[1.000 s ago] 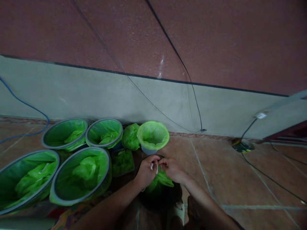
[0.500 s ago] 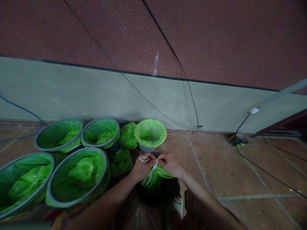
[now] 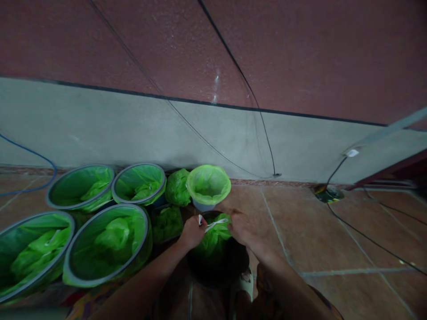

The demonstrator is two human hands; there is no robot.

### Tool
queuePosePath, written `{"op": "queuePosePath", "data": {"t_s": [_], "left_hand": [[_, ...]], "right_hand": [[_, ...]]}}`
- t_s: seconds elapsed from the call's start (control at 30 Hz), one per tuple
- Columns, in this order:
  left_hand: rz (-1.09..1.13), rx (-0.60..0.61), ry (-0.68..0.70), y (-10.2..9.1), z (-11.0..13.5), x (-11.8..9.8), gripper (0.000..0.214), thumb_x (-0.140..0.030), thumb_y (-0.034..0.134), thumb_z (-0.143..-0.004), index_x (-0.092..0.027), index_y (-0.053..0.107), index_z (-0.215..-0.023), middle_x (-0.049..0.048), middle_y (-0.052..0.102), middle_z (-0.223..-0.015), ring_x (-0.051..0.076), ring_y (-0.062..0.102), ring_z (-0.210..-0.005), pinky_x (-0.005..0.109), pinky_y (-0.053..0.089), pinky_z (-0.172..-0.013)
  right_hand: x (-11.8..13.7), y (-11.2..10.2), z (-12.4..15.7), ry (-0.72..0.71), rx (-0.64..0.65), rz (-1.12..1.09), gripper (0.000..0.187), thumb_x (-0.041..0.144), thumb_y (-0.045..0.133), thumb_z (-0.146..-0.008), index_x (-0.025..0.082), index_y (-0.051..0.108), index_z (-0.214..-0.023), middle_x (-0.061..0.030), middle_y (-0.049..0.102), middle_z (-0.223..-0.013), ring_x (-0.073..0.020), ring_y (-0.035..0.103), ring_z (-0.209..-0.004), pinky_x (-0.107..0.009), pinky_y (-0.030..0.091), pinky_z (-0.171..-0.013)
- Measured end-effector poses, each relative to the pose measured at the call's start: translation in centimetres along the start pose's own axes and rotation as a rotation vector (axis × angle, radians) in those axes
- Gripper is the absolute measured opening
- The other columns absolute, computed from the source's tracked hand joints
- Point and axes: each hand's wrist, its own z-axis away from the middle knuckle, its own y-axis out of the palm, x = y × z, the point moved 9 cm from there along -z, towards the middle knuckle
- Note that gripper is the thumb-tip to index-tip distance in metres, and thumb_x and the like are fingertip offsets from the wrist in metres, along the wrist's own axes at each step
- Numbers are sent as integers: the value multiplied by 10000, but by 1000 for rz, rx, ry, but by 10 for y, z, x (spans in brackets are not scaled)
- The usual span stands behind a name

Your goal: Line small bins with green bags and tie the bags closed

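the grip of the left hand [image 3: 193, 233] pinches white string [image 3: 216, 224], that of the right hand [image 3: 240, 228] too blurred to tell, both now farther apart, seemingly tightening the green bag [image 3: 213, 242] between them

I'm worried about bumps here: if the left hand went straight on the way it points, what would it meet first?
Most likely the gathered top of the green bag, with its white tie, just ahead of the left hand; depth is hard to judge, though.
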Motion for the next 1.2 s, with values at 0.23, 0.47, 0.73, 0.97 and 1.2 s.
{"op": "queuePosePath", "data": {"t_s": [0.23, 0.47, 0.73, 0.97, 1.2], "left_hand": [[22, 2, -11, 4, -4, 4, 117, -114, 548, -765, -168, 651, -753, 16, 670, -713, 151, 644, -749, 242, 468, -718], [0, -355, 289, -26, 23, -33, 609, -285, 573, -811, -130, 387, -1370, 173, 556, -1308, 260, 576, -1163, 430, 451, -996], [-48, 179, 333, 32, 38, -38, 385, -321, 447, -855, -132, 593, -1156, 149, 690, -1068, 265, 634, -1008, 400, 467, -941], [444, 262, -87, 44, 20, -8, 330, -414, 463, -845, -196, 576, -625, 26, 606, -603, 175, 591, -595, 282, 455, -591], [869, 249, -438, 40, 22, 5, 369, -450, 388, -896, -181, 637, -848, 46, 695, -734, 206, 673, -719, 315, 528, -664]], "right_hand": [[29, 51, 5, -280, 97, 7, 494, 93, 550, -738, 172, 615, -1221, -138, 636, -1238, -284, 522, -1222, -436, 349, -1045], [11, 63, -15, -103, 169, -422, 206, 185, 499, -801, 157, 699, -760, -75, 701, -765, -195, 646, -732, -280, 452, -674], [-2, 48, -10, 139, 290, -1340, 247, 415, 659, -684, 186, 672, -775, -28, 688, -728, -186, 635, -668, -319, 518, -655], [12, -23, -3, -324, -217, -791, 423, 368, 657, -759, 219, 652, -1156, -86, 634, -1229, -235, 572, -1141, -414, 426, -1022], [31, 11, 12, -380, 24, -616, 371, 308, 610, -800, 211, 630, -1157, -64, 692, -1069, -220, 621, -1012, -367, 461, -927]]}}
